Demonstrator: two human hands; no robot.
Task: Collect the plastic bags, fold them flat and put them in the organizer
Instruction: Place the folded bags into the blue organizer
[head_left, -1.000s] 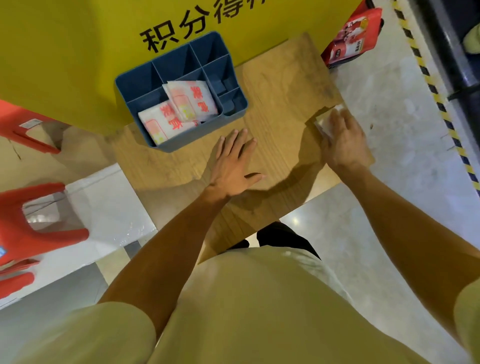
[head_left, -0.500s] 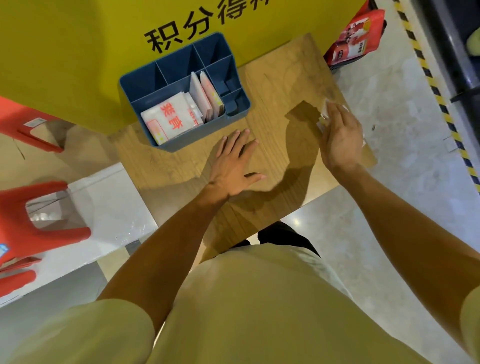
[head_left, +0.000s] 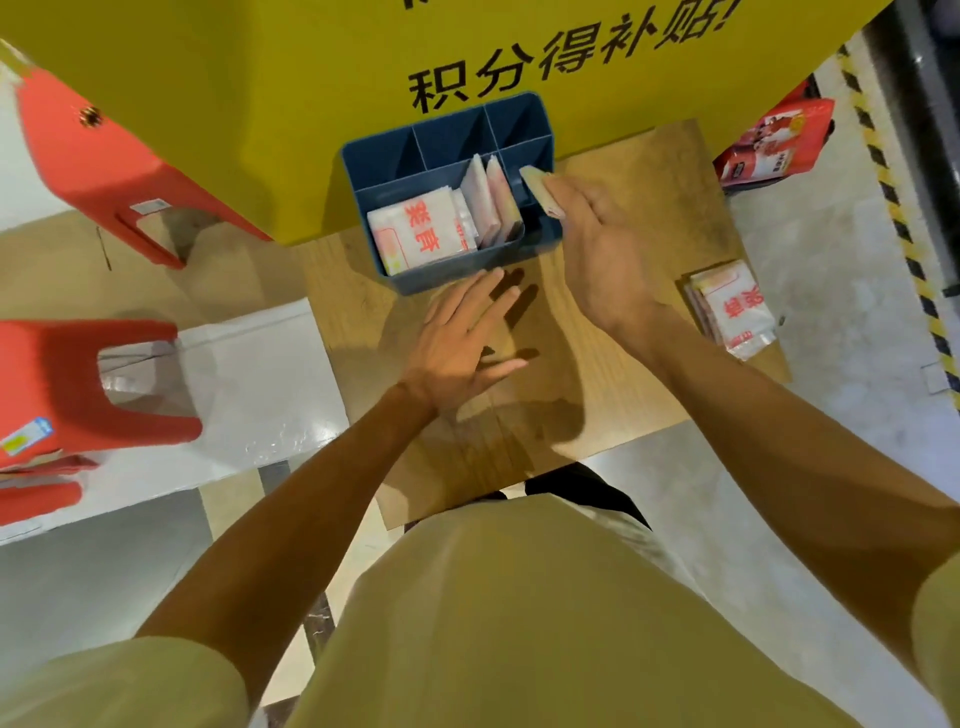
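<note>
Several folded plastic bags (head_left: 423, 231), white with red print, lay flat or stood on edge in the blue plastic organizer (head_left: 447, 156) at the wooden table's (head_left: 644, 208) far edge. The right hand (head_left: 597, 249) pinched one folded bag (head_left: 537, 189) over the organizer's right compartment. The left hand (head_left: 457, 343) rested spread on the tabletop. More bags (head_left: 730, 306) sat stacked at the right edge, above a pale polished floor (head_left: 810, 234).
</note>
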